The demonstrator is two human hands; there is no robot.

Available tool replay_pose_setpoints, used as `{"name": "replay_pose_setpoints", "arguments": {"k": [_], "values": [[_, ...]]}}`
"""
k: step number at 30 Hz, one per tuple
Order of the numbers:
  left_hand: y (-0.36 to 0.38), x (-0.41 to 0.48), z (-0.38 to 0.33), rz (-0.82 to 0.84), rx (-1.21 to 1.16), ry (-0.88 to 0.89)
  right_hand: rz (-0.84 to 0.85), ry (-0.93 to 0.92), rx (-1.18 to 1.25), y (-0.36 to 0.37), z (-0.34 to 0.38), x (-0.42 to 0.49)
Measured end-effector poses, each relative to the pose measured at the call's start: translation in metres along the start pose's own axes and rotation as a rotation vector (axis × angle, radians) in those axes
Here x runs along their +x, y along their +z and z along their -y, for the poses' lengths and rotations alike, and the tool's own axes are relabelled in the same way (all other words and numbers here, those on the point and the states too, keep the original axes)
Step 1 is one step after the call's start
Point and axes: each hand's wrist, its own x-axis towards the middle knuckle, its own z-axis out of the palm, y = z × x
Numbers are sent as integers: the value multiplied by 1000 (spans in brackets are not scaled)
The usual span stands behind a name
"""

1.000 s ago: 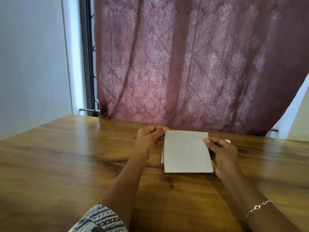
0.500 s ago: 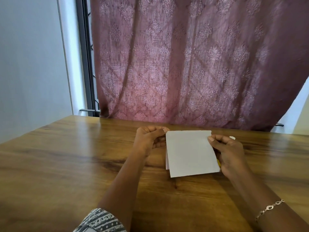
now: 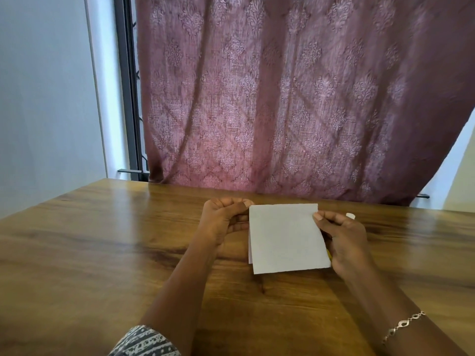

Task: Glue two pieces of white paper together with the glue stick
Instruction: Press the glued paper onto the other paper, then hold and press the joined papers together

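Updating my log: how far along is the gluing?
Done: two white sheets are stacked, with the rear edge showing at left. In hand: left hand and right hand pinch the upper corners. Left: pressing flat; whether glue is on cannot be told. The glue stick peeks from behind the right hand.

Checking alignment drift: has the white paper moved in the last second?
Yes, slightly. The white paper has dropped toward the person from the table's far edge, and its bottom edge now tilts, left corner lower.
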Motion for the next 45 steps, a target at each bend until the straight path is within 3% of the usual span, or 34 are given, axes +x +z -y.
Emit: {"name": "replay_pose_setpoints", "arguments": {"k": [20,36,40,45], "values": [[5,-8,-5,160,51,116,-15,-10,33,1,-2,1],[5,-6,-2,12,33,171,-37,-15,-2,7,0,-6],[6,-7,-2,-87,40,252,-89,-186,-82,14,-3,-6],[10,-8,-4,-186,190,421,-182,-830,-391,27,12,-18]]}}
